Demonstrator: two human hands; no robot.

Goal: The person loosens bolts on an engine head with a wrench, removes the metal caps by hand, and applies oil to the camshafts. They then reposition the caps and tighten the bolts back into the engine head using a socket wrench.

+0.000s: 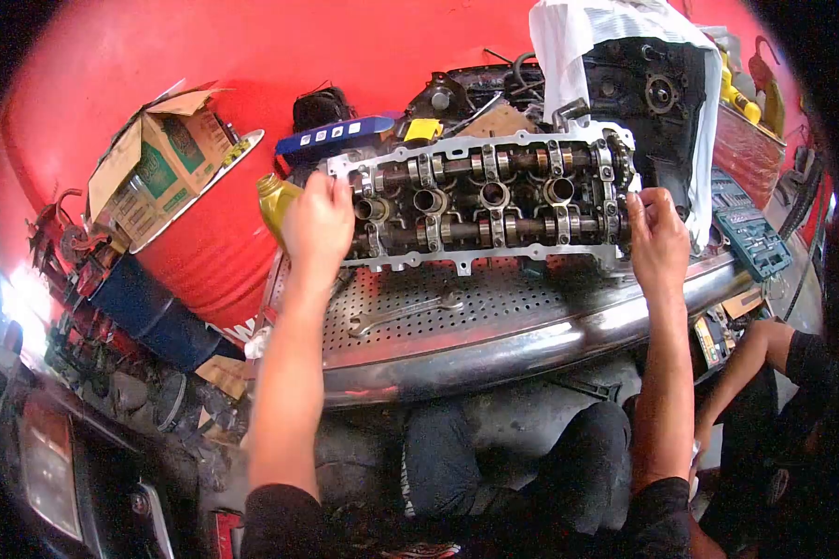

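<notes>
Between the left hand (319, 224) and right hand (657, 240) lies the cylinder head (489, 200).

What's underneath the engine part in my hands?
A perforated metal tray, with a wrench lying on it in front. Whatever sits directly beneath the engine part is covered.

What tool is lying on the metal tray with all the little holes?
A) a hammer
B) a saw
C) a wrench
C: a wrench lies on the tray, just in front of the engine part that the left hand and right hand hold.
</notes>
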